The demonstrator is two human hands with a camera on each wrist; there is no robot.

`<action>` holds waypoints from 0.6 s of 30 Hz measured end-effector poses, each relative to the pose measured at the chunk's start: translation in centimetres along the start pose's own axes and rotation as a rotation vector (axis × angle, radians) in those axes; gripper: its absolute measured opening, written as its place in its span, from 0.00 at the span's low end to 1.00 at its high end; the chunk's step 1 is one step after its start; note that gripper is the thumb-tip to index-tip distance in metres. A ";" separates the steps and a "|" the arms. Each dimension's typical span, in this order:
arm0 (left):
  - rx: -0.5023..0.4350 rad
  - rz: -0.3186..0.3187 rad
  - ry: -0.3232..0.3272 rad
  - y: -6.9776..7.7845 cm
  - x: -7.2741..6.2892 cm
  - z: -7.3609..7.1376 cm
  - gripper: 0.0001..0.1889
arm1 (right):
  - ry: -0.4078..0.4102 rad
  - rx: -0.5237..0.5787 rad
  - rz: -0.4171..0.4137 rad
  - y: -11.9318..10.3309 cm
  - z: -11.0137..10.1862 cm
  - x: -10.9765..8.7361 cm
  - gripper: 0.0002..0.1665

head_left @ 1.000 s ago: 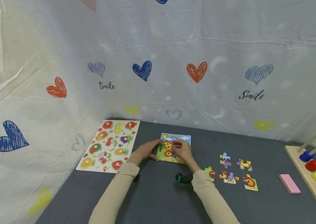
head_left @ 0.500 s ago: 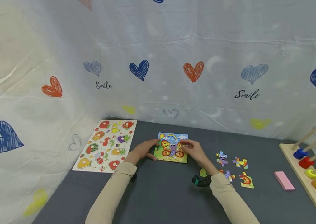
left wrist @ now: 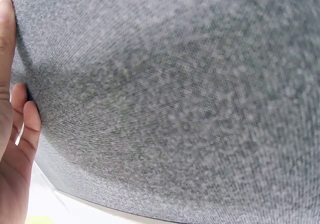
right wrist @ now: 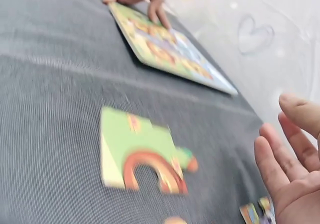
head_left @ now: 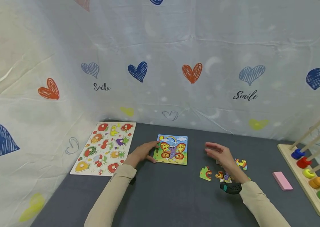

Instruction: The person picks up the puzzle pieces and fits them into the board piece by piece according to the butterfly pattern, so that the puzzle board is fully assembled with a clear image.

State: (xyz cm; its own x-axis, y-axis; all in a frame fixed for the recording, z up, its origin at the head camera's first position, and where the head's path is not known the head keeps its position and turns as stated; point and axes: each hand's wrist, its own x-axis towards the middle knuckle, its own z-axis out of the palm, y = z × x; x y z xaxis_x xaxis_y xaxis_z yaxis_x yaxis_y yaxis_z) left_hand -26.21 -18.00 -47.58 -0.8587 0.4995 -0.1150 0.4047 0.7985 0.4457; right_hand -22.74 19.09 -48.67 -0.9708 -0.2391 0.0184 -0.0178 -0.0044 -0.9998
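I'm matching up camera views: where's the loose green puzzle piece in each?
Head: green piece, below and right of centre.
Left wrist: not in it.
Right wrist: green piece, below centre, slightly left.
Landmark in all three: the left hand, at the left wrist picture's left edge and the right wrist picture's top.

Puzzle board (head_left: 171,151) left of pieces (head_left: 204,174)

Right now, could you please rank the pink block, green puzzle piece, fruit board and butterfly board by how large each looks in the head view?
Largest to smallest:
1. Fruit board
2. Butterfly board
3. Pink block
4. Green puzzle piece, by a modest margin
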 end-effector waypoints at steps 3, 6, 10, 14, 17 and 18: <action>-0.004 -0.001 0.009 0.1 0.0 0.1 0.47 | 0.003 -0.037 -0.018 0.0 -1.3 -0.7 0.30; -0.007 -0.005 0.010 0.1 0.0 0.0 0.43 | -0.004 -0.096 -0.045 -0.1 -2.6 -1.3 0.29; -0.008 0.003 0.009 0.0 -0.1 0.1 0.37 | 0.013 -0.172 -0.071 0.0 -4.2 -2.1 0.28; -0.010 0.025 0.016 -0.1 0.0 0.2 0.37 | 0.023 -0.239 -0.088 0.3 -5.5 -2.7 0.29; -0.008 0.027 0.018 -0.3 0.0 0.2 0.38 | 0.001 -0.255 -0.114 0.5 -6.3 -3.1 0.29; -0.007 0.024 0.017 -0.3 0.0 0.2 0.38 | -0.008 -0.249 -0.122 0.6 -6.6 -3.2 0.29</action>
State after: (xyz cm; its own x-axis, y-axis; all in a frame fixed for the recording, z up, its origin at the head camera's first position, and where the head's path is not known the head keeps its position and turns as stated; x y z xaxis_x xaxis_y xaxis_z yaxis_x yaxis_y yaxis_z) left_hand -26.25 -18.16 -47.93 -0.8540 0.5126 -0.0890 0.4231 0.7839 0.4544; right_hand -21.24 26.26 -49.34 -0.9560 -0.2589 0.1379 -0.1940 0.2053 -0.9593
